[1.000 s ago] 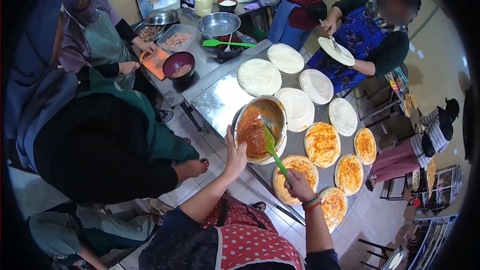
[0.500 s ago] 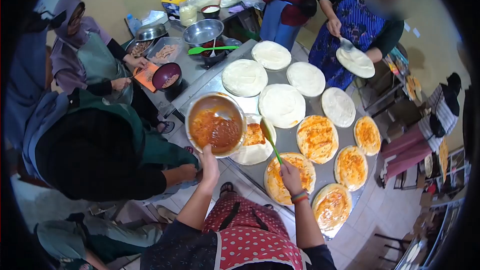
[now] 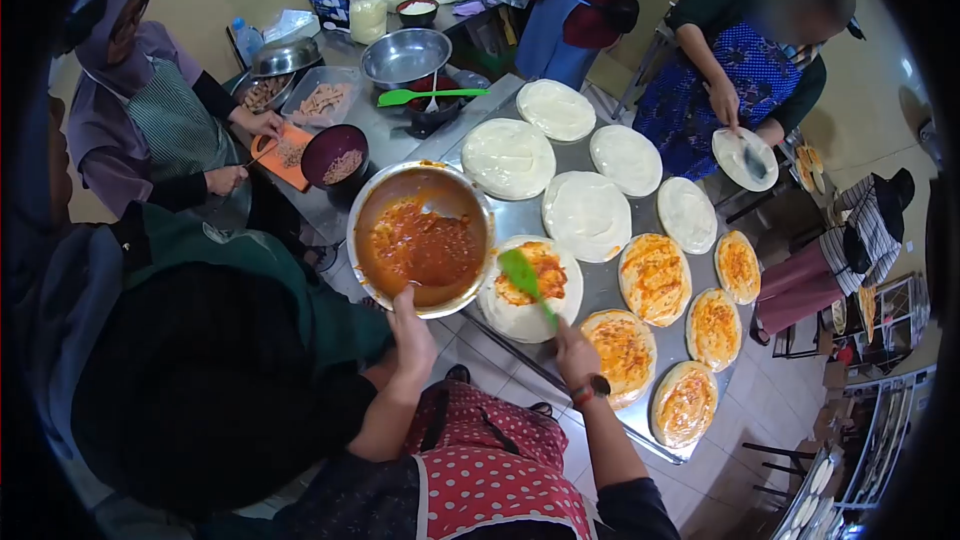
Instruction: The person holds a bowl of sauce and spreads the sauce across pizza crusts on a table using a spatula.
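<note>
My left hand (image 3: 408,345) is closed on the near rim of a metal bowl (image 3: 392,183), tilted toward me, with chunky red-orange sauce (image 3: 425,245) inside. In my right hand (image 3: 577,360) is a green spatula (image 3: 520,272), fingers wrapped round its handle. Its blade is over a pale dough round (image 3: 515,315) that has an uneven patch of sauce in its middle. Beside it lie a sauced round (image 3: 620,355) and another sauced round (image 3: 655,280). Plain white-coated rounds, such as the large dough round (image 3: 587,215), are farther back.
The metal table (image 3: 550,360) has its edge just before me. Close on my left stands a person in black and green (image 3: 200,330). Another person cuts on an orange board (image 3: 290,155). A person in blue (image 3: 715,80) spreads a dough round (image 3: 745,160) across the table.
The spatula has swept left over the dough, and the sauce patch is wider and more irregular. The bowl has shifted slightly left and looks larger. The person across has lowered their dough round.
</note>
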Demonstrator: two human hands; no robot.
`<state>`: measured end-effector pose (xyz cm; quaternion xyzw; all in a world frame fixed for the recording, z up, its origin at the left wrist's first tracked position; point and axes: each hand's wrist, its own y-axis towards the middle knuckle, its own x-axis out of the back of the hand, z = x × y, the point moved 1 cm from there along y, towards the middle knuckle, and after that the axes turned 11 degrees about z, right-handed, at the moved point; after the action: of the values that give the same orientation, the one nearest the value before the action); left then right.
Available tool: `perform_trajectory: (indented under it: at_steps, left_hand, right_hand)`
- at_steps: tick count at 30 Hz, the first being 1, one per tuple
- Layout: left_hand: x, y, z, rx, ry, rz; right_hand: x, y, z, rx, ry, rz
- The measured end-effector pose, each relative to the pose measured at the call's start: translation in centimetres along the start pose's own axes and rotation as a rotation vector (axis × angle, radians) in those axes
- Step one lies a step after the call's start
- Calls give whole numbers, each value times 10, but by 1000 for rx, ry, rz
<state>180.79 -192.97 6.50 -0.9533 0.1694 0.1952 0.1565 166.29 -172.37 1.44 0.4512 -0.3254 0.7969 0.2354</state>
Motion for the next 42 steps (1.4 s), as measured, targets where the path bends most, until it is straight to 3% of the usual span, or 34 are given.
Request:
perform_trajectory:
  at_steps: [2, 4, 8, 12, 14, 15, 16, 19, 20, 22, 24, 26, 28, 30, 33, 36, 42]
  left_hand:
    - [3, 1, 2, 52, -27, -12]
    - [-5, 2, -1, 77, -58, -56]
    - [-14, 0, -14, 12, -103, -8]
    - [1, 4, 6, 53, -101, -44]
    - [16, 8, 22, -62, 177, -10]
    - [32, 11, 46, -235, 361, 26]
    - [30, 8, 38, -235, 359, 6]
    - [-2, -4, -14, 108, -152, -124]
    - [-2, -4, -11, 41, -178, -98]
    - [2, -8, -5, 3, -185, -100]
    - [11, -14, -4, -13, -162, -114]
    - [18, -21, 1, 13, -113, -138]
    - [19, -31, -4, 34, -124, -139]
    - [18, -41, -1, 40, -198, -168]
    - [23, -51, 17, 29, -178, -207]
    - [15, -64, 32, 28, -220, -186]
    - [-11, -104, 41, -201, -293, -254]
  right_hand:
    - [-6, -21, 19, 142, 7, 63]
    - [12, -35, 34, 103, 21, 97]
    - [42, 0, 29, 43, 50, -104]
    - [25, -2, 38, 42, -174, 157]
    - [26, -33, 45, 109, -149, 172]
    - [34, -38, 47, 126, -163, 186]
    - [44, -42, 48, 103, -143, 153]
    - [63, -18, 34, 39, -115, 16]
    - [66, -2, 30, 62, -126, -56]
    - [68, 22, 31, 24, -80, 12]
    - [55, 22, 31, 84, -226, 104]
    - [43, -4, 28, 171, -229, 125]
    - [54, -38, 24, 102, -314, 220]
    - [52, -59, -29, 231, -264, 127]
    - [83, -74, -65, 101, -306, 104]
    - [94, -64, -61, 65, -228, -60]
    - [44, 8, -54, 318, -3, -2]
